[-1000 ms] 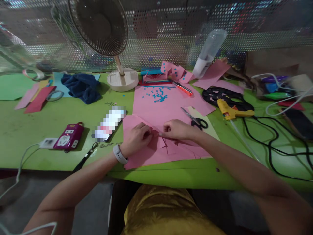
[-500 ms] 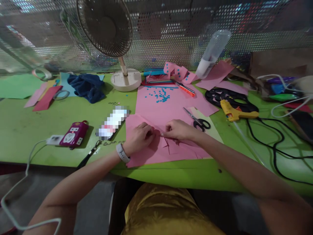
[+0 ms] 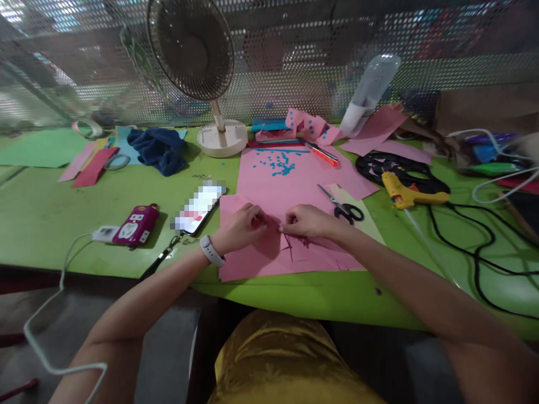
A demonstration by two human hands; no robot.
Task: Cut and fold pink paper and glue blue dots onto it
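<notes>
Both my hands are close together over a pink paper sheet (image 3: pixel 248 266), fingers curled in a pinch. My left hand (image 3: pixel 243 227), with a pale watch on the wrist, is closed; what its fingertips hold is too small to make out. Just to its right, my right hand (image 3: pixel 309 221) is pinched too, its fingertips almost meeting the left ones. Thin dark pink slivers (image 3: pixel 288 247) lie below the right hand. Beyond, tiny blue paper bits (image 3: pixel 283 165) are scattered on another pink sheet (image 3: pixel 256 182). Black-handled scissors (image 3: pixel 347 212) lie partly open beside my right hand.
To the left lie a phone (image 3: pixel 200 210) and a purple power adapter (image 3: pixel 137 225) with a white cable. A fan (image 3: pixel 223 139) stands behind. On the right are a yellow glue gun (image 3: pixel 410 193), its black cord (image 3: pixel 475 247), a bottle (image 3: pixel 370 95) and a cutter (image 3: pixel 322 152).
The view has shifted slightly, so most things sit a little further right. My left fingertips have lifted and spread a little from the paper; my right hand stays nearly in place.
</notes>
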